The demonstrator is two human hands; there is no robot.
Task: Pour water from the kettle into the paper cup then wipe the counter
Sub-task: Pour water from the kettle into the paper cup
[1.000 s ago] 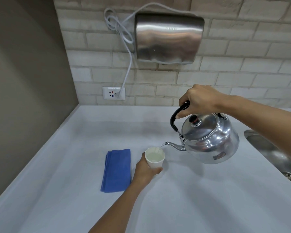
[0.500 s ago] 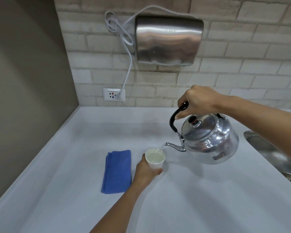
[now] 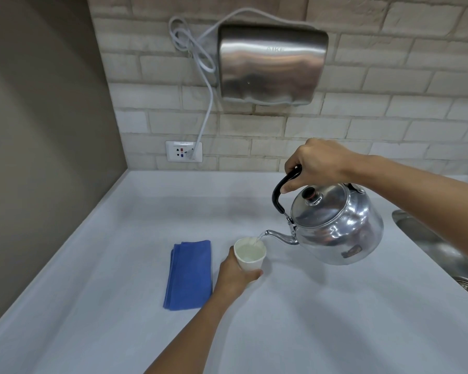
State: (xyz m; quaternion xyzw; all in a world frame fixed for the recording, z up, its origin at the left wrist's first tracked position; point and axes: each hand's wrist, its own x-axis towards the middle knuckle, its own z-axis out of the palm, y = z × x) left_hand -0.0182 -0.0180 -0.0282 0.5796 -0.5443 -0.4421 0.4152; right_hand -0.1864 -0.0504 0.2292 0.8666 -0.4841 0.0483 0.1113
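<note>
Right hand wrapped around the black handle of a shiny metal kettle, grip closed firmly on it, kettle held in the air above the white counter and tilted left, spout down toward the paper cup. Thin stream of water running from the spout tip into the cup's far right rim. Cup upright on the counter, just left of the spout, already holding water close to the brim. Left hand curled around the near left side of the cup, grip snug on its wall, thumb tip visible at the near right. Folded blue cloth flat on the counter just left of that hand, apart from the cup. Steel sink at the right edge. On the far brick wall, a steel hand dryer, its white cord looped and plugged into a socket below.
</note>
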